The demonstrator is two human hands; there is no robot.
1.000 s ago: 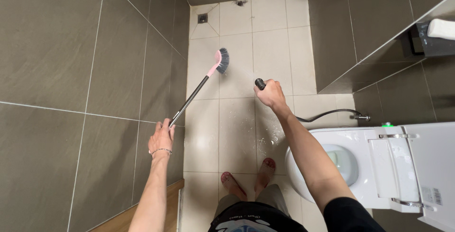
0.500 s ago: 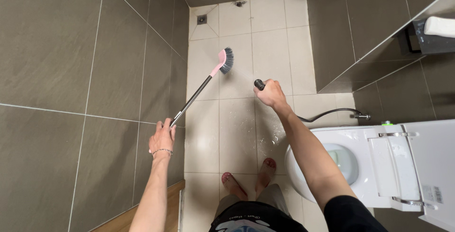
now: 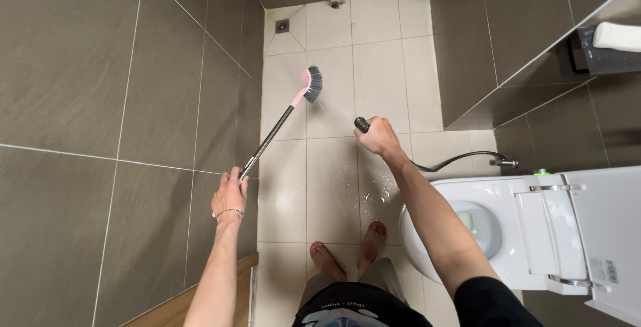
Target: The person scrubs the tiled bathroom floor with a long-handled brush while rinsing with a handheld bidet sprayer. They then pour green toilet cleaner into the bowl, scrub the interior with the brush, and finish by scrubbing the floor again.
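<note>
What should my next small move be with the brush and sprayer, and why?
Probably lower the brush onto the floor tile beneath it and scrub. The left hand holds its handle with the head above the floor, while the right hand aims the sprayer toward that patch, which looks wet.

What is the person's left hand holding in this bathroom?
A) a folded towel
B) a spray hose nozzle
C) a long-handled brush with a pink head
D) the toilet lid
C: the left hand grips the end of the long-handled brush, whose pink head reaches out over the floor tiles, while the right hand holds the spray hose nozzle.
</note>
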